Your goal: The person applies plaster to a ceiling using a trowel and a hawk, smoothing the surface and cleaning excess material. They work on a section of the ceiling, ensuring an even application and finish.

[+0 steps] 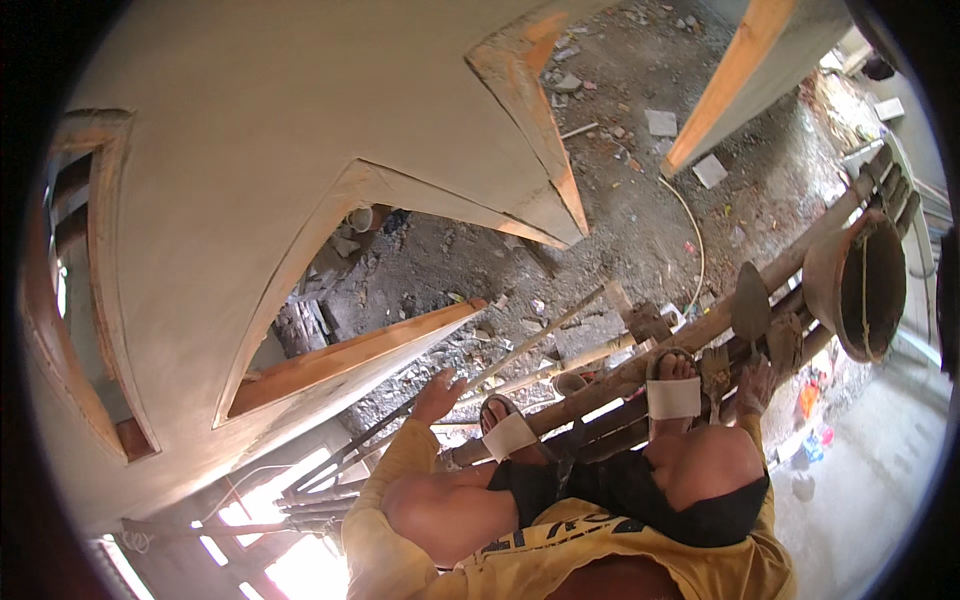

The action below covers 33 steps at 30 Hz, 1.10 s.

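Observation:
My right hand (755, 385) is closed around the handle of a pointed trowel (750, 304), whose grey blade points away from me. Its fingers look dusted with pale mortar. Next to my left knee, my left hand (437, 397) is raised with its fingers apart. Those fingertips are close to the near end of a thin wooden pole (540, 338); I cannot make out whether they touch it. Right of the trowel stands a round, mortar-stained bucket (858, 285) with a rope handle, and nothing can be made out inside it.
I squat in sandals on a scaffold of round poles (590, 405). Ahead and left rises a smooth plastered wall (270, 110) with angular openings edged in orange-brown. Far below, rubble, pale tiles (661, 123) and a thin hose (698, 235) lie on a dirt floor.

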Tool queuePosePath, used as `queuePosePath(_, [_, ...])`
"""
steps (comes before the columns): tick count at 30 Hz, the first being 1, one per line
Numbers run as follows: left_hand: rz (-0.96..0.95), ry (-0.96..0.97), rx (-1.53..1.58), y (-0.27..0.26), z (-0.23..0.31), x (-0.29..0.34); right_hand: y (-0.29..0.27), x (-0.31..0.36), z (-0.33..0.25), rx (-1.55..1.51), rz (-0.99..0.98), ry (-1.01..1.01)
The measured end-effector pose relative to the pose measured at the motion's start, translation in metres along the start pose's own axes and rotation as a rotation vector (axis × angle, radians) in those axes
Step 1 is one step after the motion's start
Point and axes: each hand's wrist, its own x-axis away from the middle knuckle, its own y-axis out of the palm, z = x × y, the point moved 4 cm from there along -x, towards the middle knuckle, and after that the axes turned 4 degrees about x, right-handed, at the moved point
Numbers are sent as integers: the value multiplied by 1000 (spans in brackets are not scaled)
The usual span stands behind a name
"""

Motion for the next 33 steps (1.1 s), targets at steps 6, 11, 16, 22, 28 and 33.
queuePosePath(6, [67, 64, -58, -36, 43, 4, -26, 4, -28, -202, 0, -84])
queuePosePath(11, [74, 219, -23, -70, 147, 2, -94, -26, -131, -824, -60, -195])
queuePosePath(16, [77, 689, 193, -87, 285, -4, -148, -69, -273, -922, -304, -596])
queuePosePath(22, [298, 779, 815, -118, 367, -15, -173, -81, -364, -926, -341, -871])
queuePosePath(28, [323, 741, 868, -136, 381, -26, -158, -92, -381, -1118, -466, -784])
queuePosePath(33, [330, 740, 914, -143, 388, -31, -159, -101, -385, -1136, -471, -761])
